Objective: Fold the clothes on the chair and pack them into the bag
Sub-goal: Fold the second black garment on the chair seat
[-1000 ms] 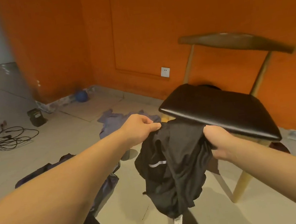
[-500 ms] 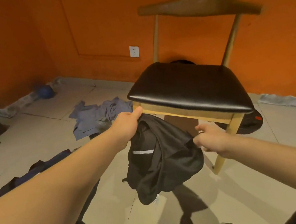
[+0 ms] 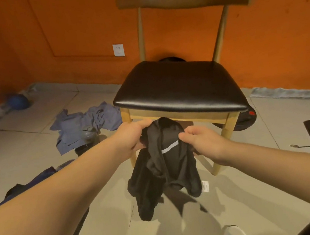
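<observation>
The left hand's fingers [image 3: 143, 123] are curled tight over the top edge of the black garment [image 3: 165, 175]. The right hand's fingers [image 3: 187, 133] pinch the same edge just to the right, above its pale stripe. Half a second ago the right hand [image 3: 202, 142] sat lower and further out, on a bunched fold. It has come up and in, so both hands now hold the top close together, while the left hand [image 3: 131, 138] has kept its grip throughout.

The garment hangs crumpled in front of the near edge of the chair [image 3: 178, 88], with a white tag [image 3: 205, 186] dangling at its lower right. To me this looks like squaring it up for a first fold, and no fold is made yet.

A blue shirt [image 3: 86, 124] lies on the floor to the left. Nearer on the left, a dark blue bundle [image 3: 39, 177] is half hidden by the forearm; it may be the bag, but I cannot tell.
</observation>
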Available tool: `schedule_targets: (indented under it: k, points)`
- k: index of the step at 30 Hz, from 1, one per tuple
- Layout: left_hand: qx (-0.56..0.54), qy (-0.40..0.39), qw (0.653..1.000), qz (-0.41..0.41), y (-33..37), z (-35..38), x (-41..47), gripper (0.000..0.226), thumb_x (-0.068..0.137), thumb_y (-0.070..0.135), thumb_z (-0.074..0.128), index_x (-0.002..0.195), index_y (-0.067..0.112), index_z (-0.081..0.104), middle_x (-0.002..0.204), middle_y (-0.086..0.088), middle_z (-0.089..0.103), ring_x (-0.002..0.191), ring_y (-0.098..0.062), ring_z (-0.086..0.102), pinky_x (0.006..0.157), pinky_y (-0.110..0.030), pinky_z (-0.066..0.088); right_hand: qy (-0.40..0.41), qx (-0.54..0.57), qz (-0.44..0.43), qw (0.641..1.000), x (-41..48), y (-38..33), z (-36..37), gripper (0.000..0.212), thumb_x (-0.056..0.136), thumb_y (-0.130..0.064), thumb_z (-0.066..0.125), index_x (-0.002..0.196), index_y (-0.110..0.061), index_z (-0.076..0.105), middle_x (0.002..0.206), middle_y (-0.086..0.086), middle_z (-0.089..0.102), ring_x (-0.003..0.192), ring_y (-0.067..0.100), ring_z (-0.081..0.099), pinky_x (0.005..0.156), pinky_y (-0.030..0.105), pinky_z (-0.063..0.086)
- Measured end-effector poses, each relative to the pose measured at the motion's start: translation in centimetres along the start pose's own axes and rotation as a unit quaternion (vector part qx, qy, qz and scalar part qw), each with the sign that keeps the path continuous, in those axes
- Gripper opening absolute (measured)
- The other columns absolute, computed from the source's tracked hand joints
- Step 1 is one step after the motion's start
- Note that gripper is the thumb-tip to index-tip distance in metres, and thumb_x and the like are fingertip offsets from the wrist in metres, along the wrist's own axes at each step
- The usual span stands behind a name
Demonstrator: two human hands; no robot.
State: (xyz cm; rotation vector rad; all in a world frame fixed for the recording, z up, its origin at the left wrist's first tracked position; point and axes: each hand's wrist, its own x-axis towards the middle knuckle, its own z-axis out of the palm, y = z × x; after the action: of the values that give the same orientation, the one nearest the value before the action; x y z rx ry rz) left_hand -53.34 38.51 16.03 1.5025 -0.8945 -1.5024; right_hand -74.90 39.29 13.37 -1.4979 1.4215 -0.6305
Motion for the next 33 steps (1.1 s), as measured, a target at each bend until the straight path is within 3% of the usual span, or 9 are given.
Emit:
schedule_targets:
  k: [4,11,14,18,22,25,29,31,33]
  points:
    - [0.227,0.05,0.971,0.054,-0.7,-1.5,0.5,0.034,0.099,0.038,0.064,0.092,0.004,0.061,0.061,-0.009,0.059,0.052,-0.018,0.053,0.056,-0.027,0.045,0.073,0.017,0.009,0.997,0.0,-0.2,-1.6,0.037,0.095,-0.051,0.061,0.077,-0.019,0.056,0.072,0.006,0.055,0.071,0.022,0.054,0.072,0.036,0.042]
    - [0.228,-0.099,0.965,0.086,-0.5,0.4,-0.5,0.076,0.075,0.073,0.073,0.112,0.009,0.06,0.12,-0.008,0.069,0.115,-0.017,0.063,0.11,-0.041,0.043,0.028,0.232,0.063,0.97,-1.5,-1.4,-2.5,0.026,0.106,-0.024,0.054,0.11,-0.002,0.066,0.106,0.013,0.077,0.097,0.022,0.075,0.087,0.04,0.061]
    - [0.231,-0.146,0.96,0.055,-1.3,2.5,-1.9,0.086,0.066,0.056,0.085,0.132,0.022,0.041,0.12,0.006,0.062,0.107,-0.009,0.065,0.085,-0.022,0.054,0.004,0.33,0.085,0.94,-1.9,-1.6,-1.9,0.025,0.109,-0.016,0.046,0.112,-0.003,0.067,0.116,0.015,0.074,0.11,0.027,0.071,0.092,0.043,0.059]
    - [0.254,-0.075,0.958,0.11,-3.4,3.7,-1.9,0.053,0.087,0.019,0.08,0.123,0.02,0.042,0.106,0.005,0.06,0.085,-0.006,0.062,0.05,-0.011,0.047,-0.055,0.443,0.084,0.891,-3.0,-0.7,-1.4,0.025,0.097,-0.003,0.034,0.106,-0.001,0.057,0.109,0.018,0.073,0.108,0.033,0.07,0.1,0.049,0.055]
    - [0.178,-0.01,0.976,0.123,-3.6,4.1,-1.5,0.028,0.09,0.01,0.07,0.11,0.016,0.051,0.1,-0.004,0.065,0.091,-0.019,0.065,0.067,-0.025,0.049,0.035,0.327,0.079,0.941,-4.8,0.9,-1.6,0.044,0.088,0.02,0.032,0.1,-0.001,0.069,0.092,0.007,0.075,0.089,0.022,0.072,0.076,0.032,0.06]
    - [0.085,-0.035,0.989,0.12,-2.7,4.9,-1.9,0.018,0.085,0.009,0.067,0.099,0.009,0.056,0.09,-0.007,0.068,0.081,-0.023,0.066,0.063,-0.03,0.054,0.136,0.18,0.119,0.967,-5.8,4.5,-1.4,0.036,0.085,0.023,0.045,0.095,-0.004,0.068,0.097,0.012,0.069,0.098,0.03,0.064,0.084,0.038,0.057]
    - [-0.068,-0.041,0.992,0.097,-1.2,6.5,-3.9,0.019,0.09,0.002,0.063,0.109,0.0,0.065,0.099,-0.018,0.072,0.09,-0.028,0.072,0.075,-0.036,0.061,-0.002,0.202,0.232,0.952,-6.9,7.5,-1.5,0.055,0.085,0.015,0.061,0.127,-0.021,0.06,0.139,0.005,0.057,0.129,0.027,0.05,0.11,0.042,0.04]
    - [-0.118,-0.019,0.988,0.099,-0.9,6.7,-4.2,0.023,0.093,0.002,0.064,0.115,-0.002,0.064,0.105,-0.017,0.074,0.094,-0.027,0.073,0.08,-0.036,0.061,-0.056,0.153,0.226,0.96,-7.1,6.9,-1.7,0.039,0.09,-0.002,0.068,0.122,-0.023,0.065,0.138,-0.001,0.061,0.134,0.021,0.047,0.118,0.045,0.029]
    - [-0.11,0.004,0.987,0.12,-1.1,6.3,-4.1,0.024,0.094,0.006,0.067,0.116,-0.003,0.066,0.106,-0.016,0.075,0.095,-0.027,0.074,0.083,-0.038,0.062,-0.05,0.153,0.2,0.967,-7.2,5.3,-1.4,0.025,0.096,-0.009,0.063,0.119,-0.019,0.067,0.128,0.0,0.069,0.129,0.02,0.057,0.107,0.045,0.044]
